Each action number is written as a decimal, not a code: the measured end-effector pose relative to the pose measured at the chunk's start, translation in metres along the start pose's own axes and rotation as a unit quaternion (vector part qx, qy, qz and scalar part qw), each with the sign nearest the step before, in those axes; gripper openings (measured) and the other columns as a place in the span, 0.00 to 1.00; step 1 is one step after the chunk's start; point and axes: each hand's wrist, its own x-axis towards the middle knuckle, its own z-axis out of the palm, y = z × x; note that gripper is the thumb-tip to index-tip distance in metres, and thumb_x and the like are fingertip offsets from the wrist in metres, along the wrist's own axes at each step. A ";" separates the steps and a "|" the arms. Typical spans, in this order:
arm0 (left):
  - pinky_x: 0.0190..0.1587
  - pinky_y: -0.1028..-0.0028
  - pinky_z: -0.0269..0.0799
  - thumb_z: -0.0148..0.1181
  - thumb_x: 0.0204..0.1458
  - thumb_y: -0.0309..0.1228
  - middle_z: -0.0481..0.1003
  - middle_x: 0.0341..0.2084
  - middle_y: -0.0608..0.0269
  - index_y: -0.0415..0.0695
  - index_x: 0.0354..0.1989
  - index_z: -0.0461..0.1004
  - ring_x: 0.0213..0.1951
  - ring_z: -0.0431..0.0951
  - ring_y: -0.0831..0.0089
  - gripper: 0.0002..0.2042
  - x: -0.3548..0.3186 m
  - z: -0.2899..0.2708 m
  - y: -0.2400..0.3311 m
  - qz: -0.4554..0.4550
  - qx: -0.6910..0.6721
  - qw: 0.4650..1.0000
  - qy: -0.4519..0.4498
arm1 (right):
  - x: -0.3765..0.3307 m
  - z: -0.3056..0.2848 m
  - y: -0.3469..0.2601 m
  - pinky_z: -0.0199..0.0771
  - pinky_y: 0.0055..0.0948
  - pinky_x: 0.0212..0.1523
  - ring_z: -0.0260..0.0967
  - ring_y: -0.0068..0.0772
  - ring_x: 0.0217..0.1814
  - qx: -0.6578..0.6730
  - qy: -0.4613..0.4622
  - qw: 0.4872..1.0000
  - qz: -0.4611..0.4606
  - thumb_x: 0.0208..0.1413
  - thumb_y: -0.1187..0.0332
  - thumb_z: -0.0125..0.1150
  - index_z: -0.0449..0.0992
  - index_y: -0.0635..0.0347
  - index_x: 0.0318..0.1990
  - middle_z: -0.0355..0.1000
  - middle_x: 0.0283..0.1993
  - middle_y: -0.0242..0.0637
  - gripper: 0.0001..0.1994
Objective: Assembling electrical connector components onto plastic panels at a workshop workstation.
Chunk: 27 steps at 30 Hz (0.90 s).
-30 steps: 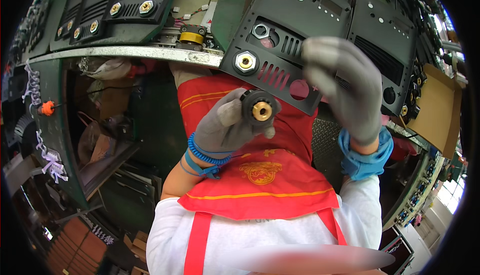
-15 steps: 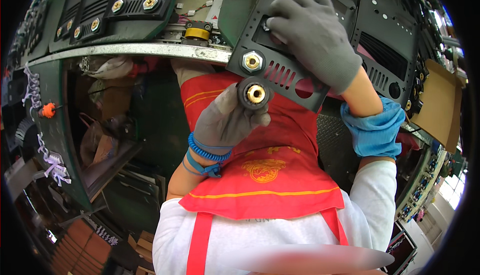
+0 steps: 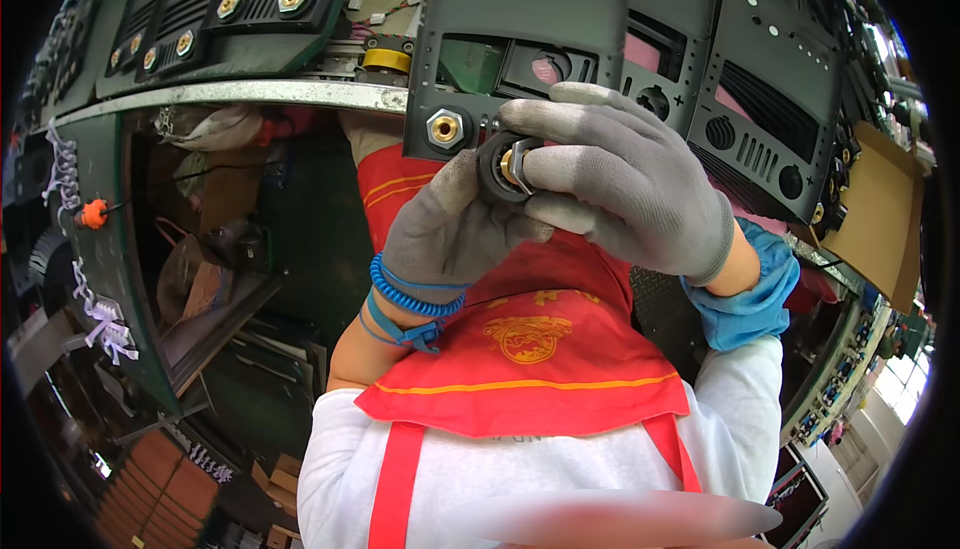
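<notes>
Right hand (image 3: 640,174) has left the panel opening, where it was half a second ago, and come down to meet the left hand (image 3: 445,224). Front black panel (image 3: 520,9) has also swung round and slid leftward; it was slanted before, now stands nearly square.

Centre of work: a round black connector (image 3: 488,171) with a brass core, in front of the apron, just below the panel's lower edge. Left hand, grey-gloved, closed round it, thumb up along the near side. A metal hex nut (image 3: 521,163) sits at the connector's brass end, pinched by the right hand's fingertips, also gloved. Whether the threads have caught, cannot tell.

Just above and left of the hands: a second brass connector (image 3: 446,129) with its hex nut, mounted in the panel's corner. Right of that panel, another slotted black panel (image 3: 765,89), tilted.

Farther out: blue coiled strap (image 3: 415,292) on the left wrist; red apron (image 3: 530,379) below the hands. Yellow-banded part (image 3: 386,60) by the metal bench edge (image 3: 250,101). Open cardboard box (image 3: 880,224) at far right.
</notes>
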 end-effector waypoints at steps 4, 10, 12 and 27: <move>0.53 0.60 0.74 0.40 0.66 0.42 0.70 0.54 0.52 0.38 0.60 0.63 0.52 0.75 0.59 0.22 0.007 0.004 0.004 0.026 -0.006 0.999 -0.033 | 0.006 0.003 0.003 0.71 0.42 0.53 0.71 0.48 0.49 0.033 0.003 0.999 0.000 0.46 0.67 0.67 0.72 0.56 0.43 0.71 0.51 0.44 0.16; 0.51 0.60 0.75 0.47 0.63 0.44 0.71 0.52 0.48 0.35 0.59 0.63 0.49 0.76 0.58 0.24 -0.010 -0.009 0.015 0.030 -0.018 0.999 -0.039 | 0.032 -0.001 0.025 0.71 0.40 0.47 0.72 0.47 0.44 -0.049 0.066 0.996 0.023 0.48 0.72 0.65 0.72 0.60 0.38 0.72 0.49 0.44 0.11; 0.49 0.63 0.75 0.55 0.59 0.45 0.72 0.49 0.45 0.34 0.56 0.65 0.45 0.77 0.59 0.27 -0.021 -0.026 0.017 -0.048 0.060 0.997 -0.021 | 0.039 0.005 0.046 0.70 0.39 0.47 0.72 0.46 0.42 -0.125 0.049 0.990 0.037 0.48 0.72 0.64 0.71 0.59 0.39 0.72 0.49 0.41 0.11; 0.45 0.69 0.74 0.73 0.40 0.36 0.76 0.42 0.60 0.42 0.51 0.72 0.43 0.78 0.64 0.27 -0.018 -0.070 -0.014 0.251 0.861 0.441 0.040 | 0.021 0.040 -0.005 0.72 0.36 0.32 0.71 0.38 0.32 0.054 -0.172 0.982 0.058 0.56 0.66 0.57 0.67 0.54 0.39 0.68 0.46 0.33 0.07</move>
